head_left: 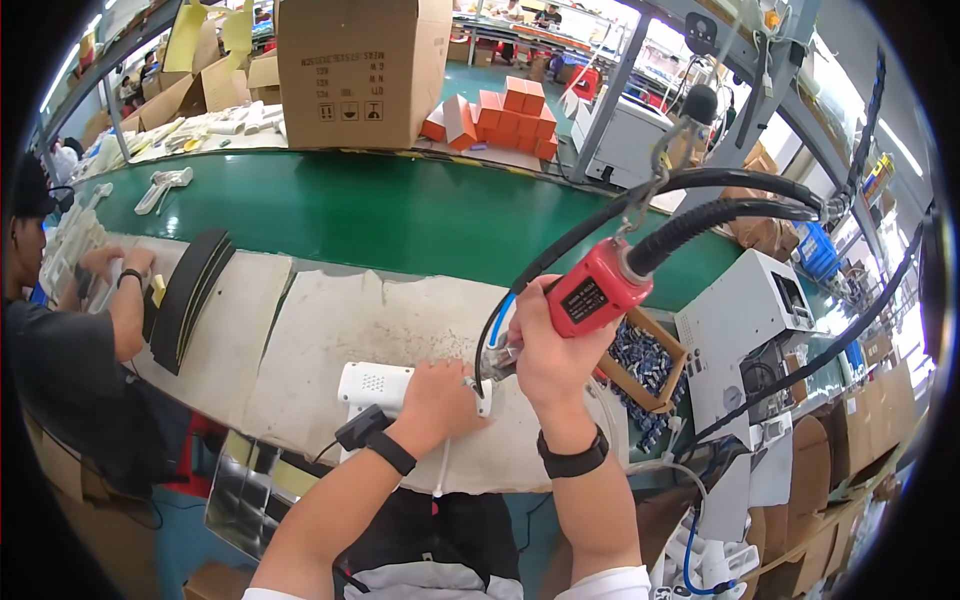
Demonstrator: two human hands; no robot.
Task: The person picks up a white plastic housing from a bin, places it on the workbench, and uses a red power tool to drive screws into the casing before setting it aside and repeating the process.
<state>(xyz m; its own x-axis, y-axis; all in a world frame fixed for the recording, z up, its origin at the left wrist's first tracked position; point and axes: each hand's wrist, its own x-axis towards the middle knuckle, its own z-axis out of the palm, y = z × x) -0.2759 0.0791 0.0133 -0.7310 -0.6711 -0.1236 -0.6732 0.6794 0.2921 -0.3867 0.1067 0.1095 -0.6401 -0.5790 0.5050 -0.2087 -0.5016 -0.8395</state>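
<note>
My right hand (556, 352) is wrapped around a red electric screwdriver (600, 288), which hangs from a hook and tilts down to the left. Its tip end sits close to the right end of a white plastic housing (378, 384) with a patch of small round holes. My left hand (440, 402) grips that housing from above, its fingers over the right part and hiding it. A white cable (443, 468) runs from beneath my left hand toward the table's front edge. Beside my left wrist is a small black box (360, 428) on a thin lead.
An open cardboard tray (650, 362) of small blue-and-silver parts stands to the right, by a white machine (745, 345). Behind the worktable runs a green conveyor belt (400, 205). At left, a co-worker (75, 370) handles pale parts near curved black strips (190, 300). Thick black hoses (720, 205) hang overhead.
</note>
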